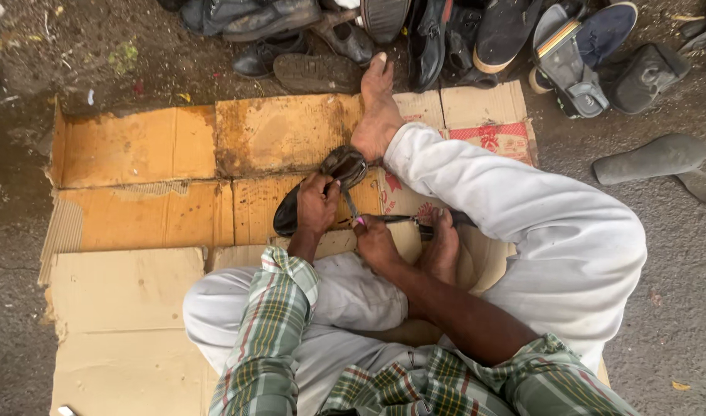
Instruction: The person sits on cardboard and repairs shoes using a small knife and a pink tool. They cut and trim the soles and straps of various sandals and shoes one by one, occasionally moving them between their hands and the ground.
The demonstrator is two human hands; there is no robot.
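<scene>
Wide bare cardboard (137, 146) off to the left, plenty of room there. Left hand (317, 204) is clamped over the dark shoe (322, 189), which lies mid-cardboard with its toe against the foot (378, 115). Right hand (374, 240) is closed round a thin tool (350, 205) angled to the shoe. Shoe pile (445, 35) crowds the top edge.

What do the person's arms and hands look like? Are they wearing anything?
Both hands, the left hand and the right hand, are bare, with no gloves. The arms wear a checked shirt in green, white and red, its sleeves rolled up, leaving the forearms uncovered.
</scene>
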